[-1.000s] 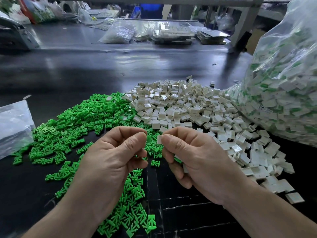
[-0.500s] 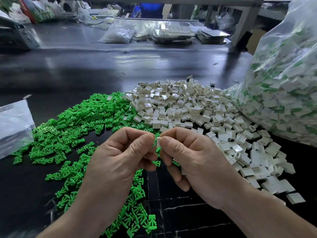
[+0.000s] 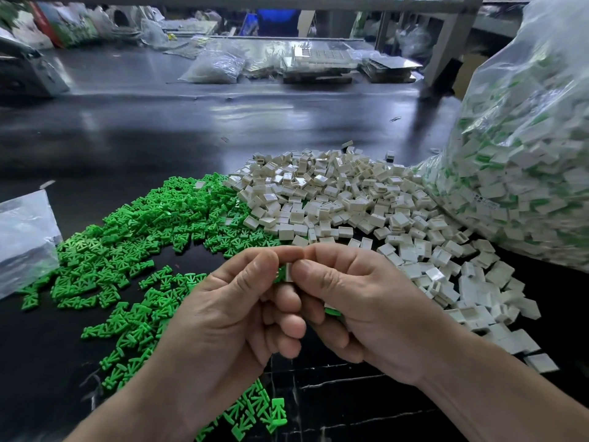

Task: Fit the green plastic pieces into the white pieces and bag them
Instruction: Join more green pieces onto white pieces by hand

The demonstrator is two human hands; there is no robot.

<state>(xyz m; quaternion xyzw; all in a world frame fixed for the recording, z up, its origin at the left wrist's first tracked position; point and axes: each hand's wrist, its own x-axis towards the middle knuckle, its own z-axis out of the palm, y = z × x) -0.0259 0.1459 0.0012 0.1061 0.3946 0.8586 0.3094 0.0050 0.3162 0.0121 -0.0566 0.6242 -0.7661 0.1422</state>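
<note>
A heap of green plastic pieces spreads over the left of the black table. A heap of white square pieces lies to its right. My left hand and my right hand meet above the table, fingertips together. My right thumb and forefinger pinch a white piece. My left fingers pinch a green piece, only a sliver of which shows against the white one. More green shows under my right palm. A large clear bag full of fitted white-and-green pieces stands at the right.
A small clear bag lies at the left edge. At the far side of the black table sit more plastic bags, flat trays and a grey machine. A metal post stands at back right.
My hands have come together and risen slightly; the gap between the green piece and the white piece has closed, and my fingertips now touch.
</note>
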